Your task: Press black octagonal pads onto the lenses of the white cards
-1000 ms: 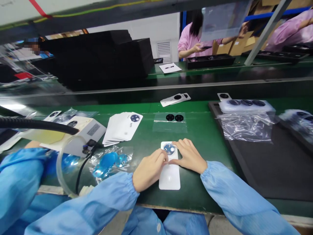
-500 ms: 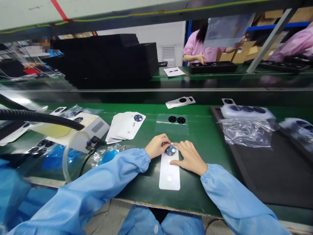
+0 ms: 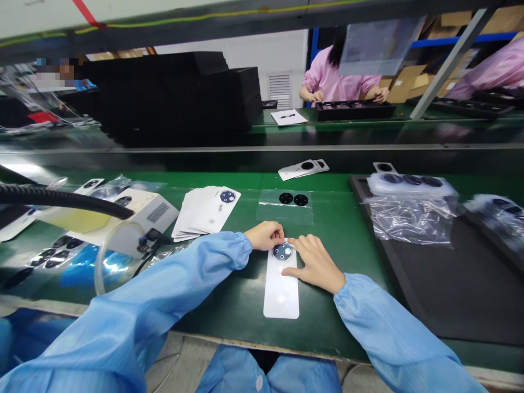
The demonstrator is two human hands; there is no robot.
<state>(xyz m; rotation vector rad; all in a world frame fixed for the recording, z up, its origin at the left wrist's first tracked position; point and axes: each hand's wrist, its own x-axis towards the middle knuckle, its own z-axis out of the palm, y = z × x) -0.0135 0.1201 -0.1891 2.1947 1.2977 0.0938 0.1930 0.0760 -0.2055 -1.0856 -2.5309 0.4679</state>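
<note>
Your left hand (image 3: 267, 236): fingers curled together, tips pinching at the top edge of the lens ring (image 3: 283, 251). Whether anything lies between the tips cannot be told.

Your right hand (image 3: 314, 263): fingers loosely spread and flat, tips resting on the right edge of the back cover (image 3: 281, 292), just beside the ring.

Back cover: white, lying flat on the green belt (image 3: 229, 305), long side running toward you from your fingertips. The ring sits at its far end, between your two hands.

Beyond your fingertips: a clear film (image 3: 285, 206) carrying two black discs (image 3: 293, 198).

Left of your left fingers, farther off: a fanned stack of covers (image 3: 200, 214).

Far beyond the film: a few more covers (image 3: 303, 169).

Right of your right hand, well apart: a black tray (image 3: 450, 273) with crumpled plastic bags (image 3: 409, 221) on it.

Across the line: a person in pink (image 3: 335, 76), hands at a black tray.
</note>
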